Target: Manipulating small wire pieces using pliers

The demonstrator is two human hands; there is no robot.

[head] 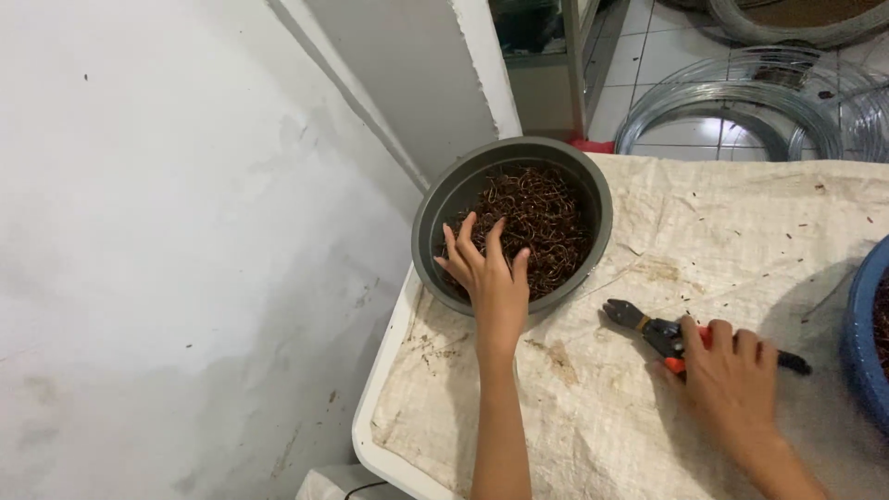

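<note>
Left hand [493, 278] fingers [463, 233] spread wide, palm down, reaching over near rim into grey round tub [444, 199]; fingertips resting on or just above heap of rusty-brown bent wire bits [542, 218], nothing pinched yet as far as visible. Right hand [727, 375] fingers [741, 344] curled over handles of cutting pliers [662, 333], black jaws with red-orange grips, lying flat on worktop and pointing toward tub; grip looks loose, tool not lifted. Tub at far left corner of worktop, close to left edge, filled roughly halfway with wire bits. Pliers near middle, toward right, well apart from tub rim. Blue basin [861, 324] cut off at right edge of worktop, contents barely visible, dark and similar-looking. Worktop covered in stained woven sack cloth [741, 222], small brown flecks scattered on it. Judged progress: early in a pick cycle, piece not yet taken from tub, no cut piece on cloth, most of heap left in tub. Beyond far edge, coils of shiny wire [741, 102] on tiled floor. White wall [167, 231] at left.
</note>
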